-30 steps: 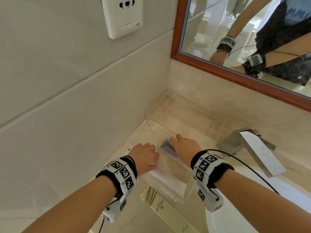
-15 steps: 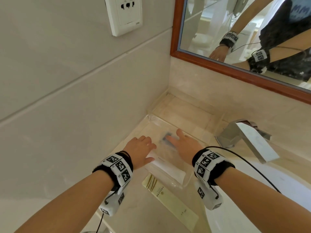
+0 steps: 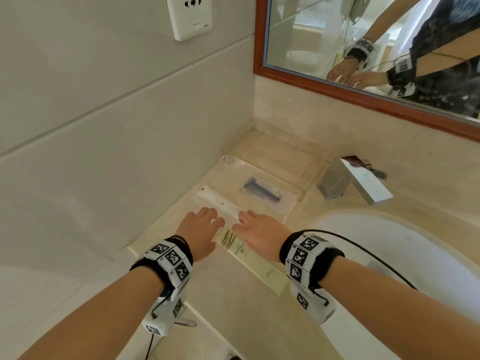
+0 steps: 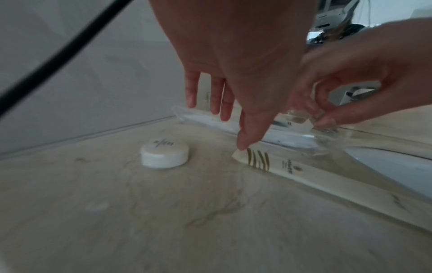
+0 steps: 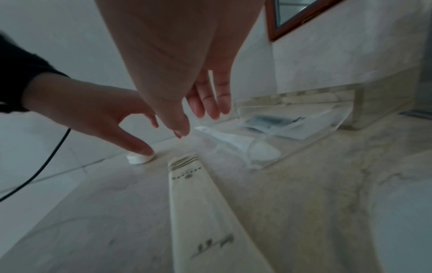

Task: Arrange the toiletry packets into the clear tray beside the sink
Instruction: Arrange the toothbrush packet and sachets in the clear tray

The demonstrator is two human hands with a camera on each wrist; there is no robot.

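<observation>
Clear tray (image 3: pixel 298 175) on the bench (image 3: pixel 241 302), against the wall corner, holding a blue razor packet (image 3: pixel 261 192) and a white packet (image 3: pixel 220 201). Cream packet (image 3: pixel 249 258) lies outside the tray's near edge. Left hand (image 3: pixel 201 229) and right hand (image 3: pixel 259 233) hover there, each grip released, fingers spread. Round white soap (image 4: pixel 164 153) lies left of the tray.

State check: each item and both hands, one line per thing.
Tray: on the counter, holds two packets.
Razor packet: flat in tray.
White packet: in tray.
Cream packet: on the counter, outside tray.
Round soap: on the counter, outside tray.
Left hand: open, empty.
Right hand: open, empty.
</observation>
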